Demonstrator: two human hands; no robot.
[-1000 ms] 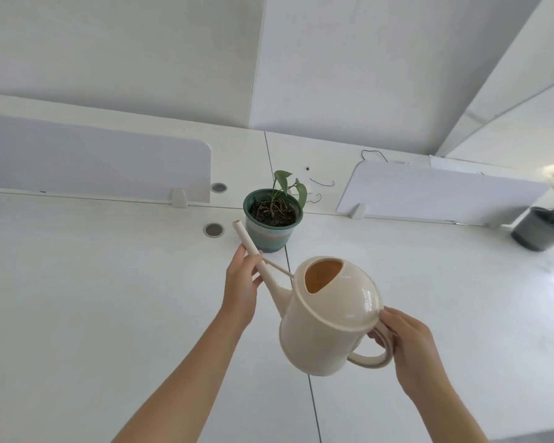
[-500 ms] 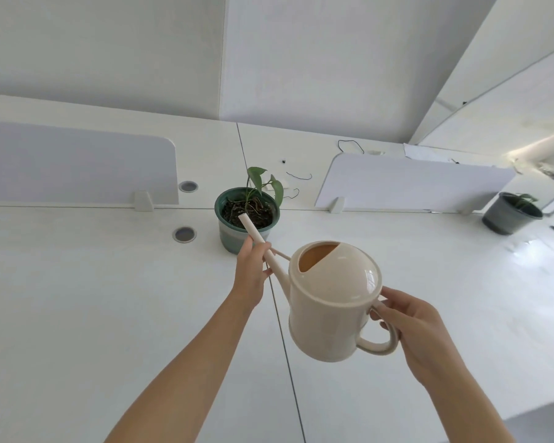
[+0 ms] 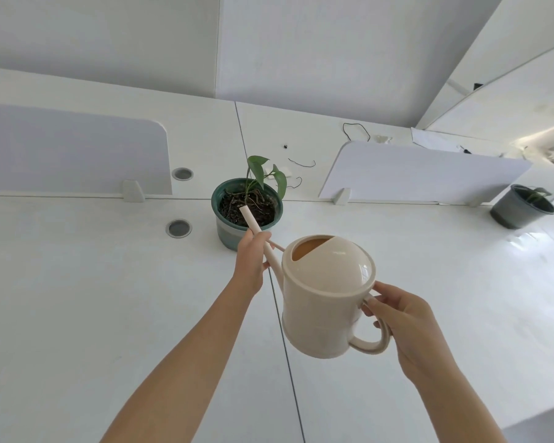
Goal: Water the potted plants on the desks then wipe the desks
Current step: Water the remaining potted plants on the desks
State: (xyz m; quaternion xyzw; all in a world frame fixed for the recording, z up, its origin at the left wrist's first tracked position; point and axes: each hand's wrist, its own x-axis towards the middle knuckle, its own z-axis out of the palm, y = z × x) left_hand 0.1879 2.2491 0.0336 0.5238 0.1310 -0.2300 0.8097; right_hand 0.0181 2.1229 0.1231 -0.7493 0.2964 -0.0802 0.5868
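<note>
A cream watering can (image 3: 325, 302) hangs above the white desk (image 3: 77, 298). My right hand (image 3: 403, 321) grips its looped handle. Its long thin spout runs up and left, and my left hand (image 3: 251, 260) holds that spout partway along. The spout's tip lies over the dark soil of a small green-leaved plant in a teal pot (image 3: 245, 212), which stands at the desk's back edge. At the far right a second plant sits in a dark grey pot (image 3: 518, 211).
Two pale partition panels (image 3: 74, 151) (image 3: 419, 174) stand along the back of the desks. Two round cable grommets (image 3: 178, 227) lie left of the teal pot. Thin black wires (image 3: 355, 129) lie on the far desk. The desk's front edge shows at the lower right.
The can and both hands have moved forward toward the teal pot. The spout tip, which was in front of the pot, now lies over its soil.
</note>
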